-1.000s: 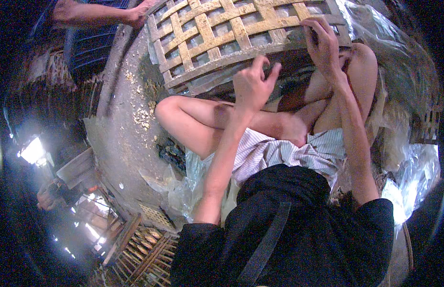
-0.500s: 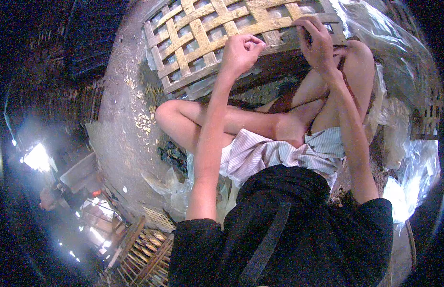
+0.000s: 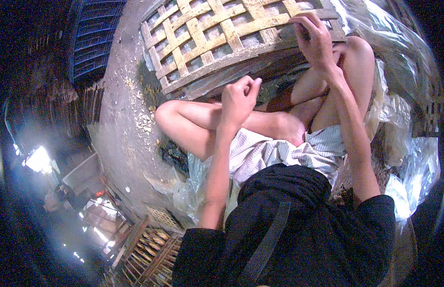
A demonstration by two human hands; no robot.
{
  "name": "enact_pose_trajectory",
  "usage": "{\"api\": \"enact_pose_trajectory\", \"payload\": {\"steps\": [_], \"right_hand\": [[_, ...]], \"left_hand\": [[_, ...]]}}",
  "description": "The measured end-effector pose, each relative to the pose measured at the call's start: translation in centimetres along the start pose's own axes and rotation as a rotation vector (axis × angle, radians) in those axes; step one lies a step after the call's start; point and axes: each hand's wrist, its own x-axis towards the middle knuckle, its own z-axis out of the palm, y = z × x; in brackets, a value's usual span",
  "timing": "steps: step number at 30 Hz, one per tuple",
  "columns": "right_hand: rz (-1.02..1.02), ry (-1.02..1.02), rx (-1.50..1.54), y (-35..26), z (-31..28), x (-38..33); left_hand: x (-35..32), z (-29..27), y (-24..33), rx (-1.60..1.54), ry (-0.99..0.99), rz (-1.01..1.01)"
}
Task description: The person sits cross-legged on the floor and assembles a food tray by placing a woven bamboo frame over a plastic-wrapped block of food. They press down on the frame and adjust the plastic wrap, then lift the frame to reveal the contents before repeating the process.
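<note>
A woven lattice panel (image 3: 198, 40) of pale, wide strips in a wooden frame lies in front of me, with clear plastic showing through its gaps. My right hand (image 3: 316, 44) is over the panel's near right part, its fingers bent toward the thumb; whatever they may pinch is too small to make out. Whether they touch the strips I cannot tell. Closed with curled fingers, my left hand (image 3: 240, 98) hovers above my crossed legs, short of the panel's near edge. Anything inside that grip is hidden.
Crumpled clear plastic sheeting (image 3: 399, 57) spreads along the right. Pale scraps (image 3: 144, 122) litter the floor at left. A slatted wooden rack (image 3: 152, 248) stands at lower left, beside a small lattice piece (image 3: 163, 218). A blue slatted structure (image 3: 94, 40) is at upper left.
My left hand has drawn back from the panel's near edge toward my body, staying closed. My right hand has stayed nearly in place over the panel.
</note>
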Motion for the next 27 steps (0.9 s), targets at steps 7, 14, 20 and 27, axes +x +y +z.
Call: {"api": "enact_pose_trajectory", "payload": {"steps": [7, 14, 20, 27], "right_hand": [[-0.029, -0.003, -0.001, 0.0, 0.1, 0.2], [-0.010, -0.004, -0.004, 0.4, 0.4, -0.1], [-0.036, 0.008, 0.019, 0.4, 0.3, 0.1], [-0.018, 0.004, 0.008, 0.2, 0.2, 0.0]], "left_hand": [[1.7, 1.6, 3.0, 0.071, 0.107, 0.260], [8.1, 1.7, 2.1, 0.337, 0.170, 0.660], [9.5, 1.8, 0.1, 0.164, 0.264, 0.729], [10.6, 1.3, -0.9, 0.095, 0.263, 0.751]]}}
